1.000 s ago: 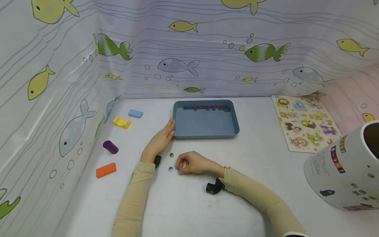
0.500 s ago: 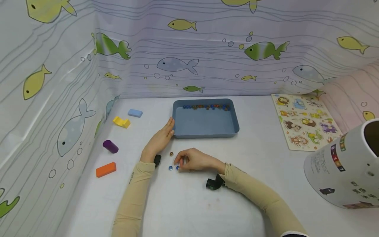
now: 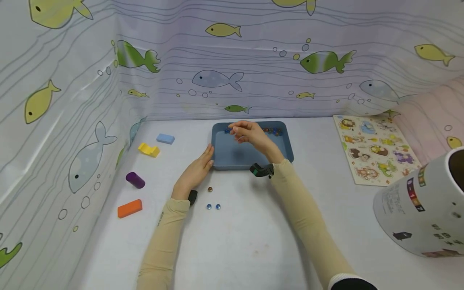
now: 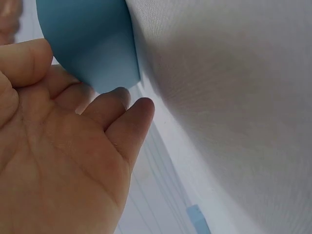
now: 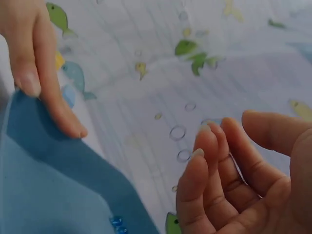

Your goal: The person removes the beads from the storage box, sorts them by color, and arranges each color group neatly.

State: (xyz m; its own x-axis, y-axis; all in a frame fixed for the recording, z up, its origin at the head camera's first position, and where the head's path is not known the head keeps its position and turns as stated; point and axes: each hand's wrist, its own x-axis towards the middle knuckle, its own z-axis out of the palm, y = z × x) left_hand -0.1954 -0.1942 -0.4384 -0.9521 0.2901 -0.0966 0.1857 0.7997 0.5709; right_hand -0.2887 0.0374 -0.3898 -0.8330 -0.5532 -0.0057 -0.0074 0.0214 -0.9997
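Three loose marbles lie on the tabletop [image 3: 235,249] near the left forearm: one brown marble [image 3: 210,189] and two blue marbles [image 3: 218,206]. More sit in a row of marbles [image 3: 273,131] along the tray's far wall; the right hand covers part of it, so I can't give a count. Each looks like smooth glass — probably light, hard and apt to roll or slip, best pinched low at its sides with thumb and forefinger.

The one tray [image 3: 232,157] seems light and stiff, best steadied by its rim. The left hand [image 3: 193,173] rests straight fingers against its left side; the right hand [image 3: 255,136] hovers over it, fingers loosely bent, thumb apart, nothing visible between them.

Also there: four blocks — blue block [image 3: 165,139], yellow block [image 3: 148,150], purple block [image 3: 135,180], orange block [image 3: 129,208] — one picture board [image 3: 377,151] and one tub [image 3: 406,213].
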